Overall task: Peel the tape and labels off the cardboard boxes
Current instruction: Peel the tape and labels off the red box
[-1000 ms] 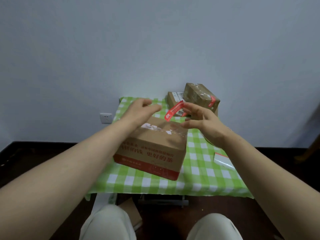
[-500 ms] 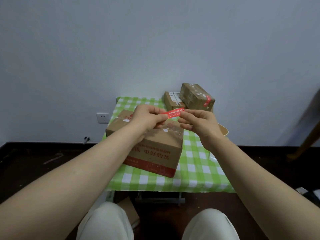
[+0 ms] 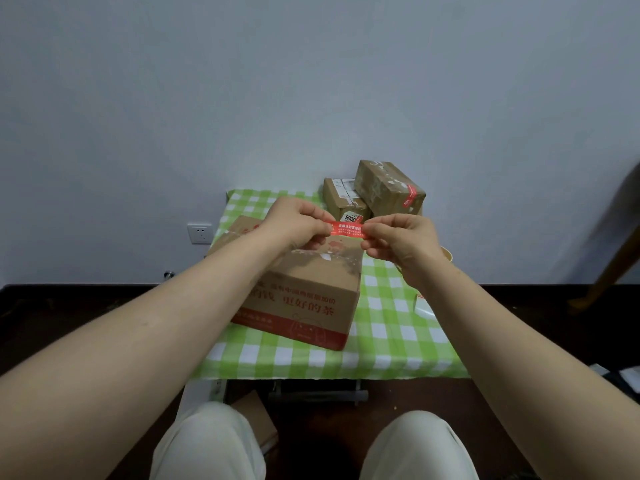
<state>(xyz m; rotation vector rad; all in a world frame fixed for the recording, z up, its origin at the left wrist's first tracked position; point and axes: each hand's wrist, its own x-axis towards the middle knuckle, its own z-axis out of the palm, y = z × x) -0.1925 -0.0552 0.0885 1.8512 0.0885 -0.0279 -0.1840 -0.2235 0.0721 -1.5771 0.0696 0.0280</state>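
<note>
A short red label strip [image 3: 346,227] with white print is stretched level between my two hands, above the near cardboard box. My left hand [image 3: 299,221] pinches its left end and my right hand [image 3: 398,239] pinches its right end. The large brown box [image 3: 308,289] with red print lies on the green checked tablecloth [image 3: 381,341], with torn tape scraps on its top. Two smaller taped boxes sit at the back: one [image 3: 341,199] with a white label, one [image 3: 389,187] with a red sticker on its right side.
A tan paper bowl [image 3: 447,255] peeks out behind my right wrist, with a white packet [image 3: 424,308] beside my forearm. A wall socket [image 3: 200,233] is left of the table. Flat cardboard [image 3: 256,420] lies on the dark floor under the table.
My left hand left the box top and took the free end of the red strip. The strip, once tilted in my right hand alone, is now held level between both hands.
</note>
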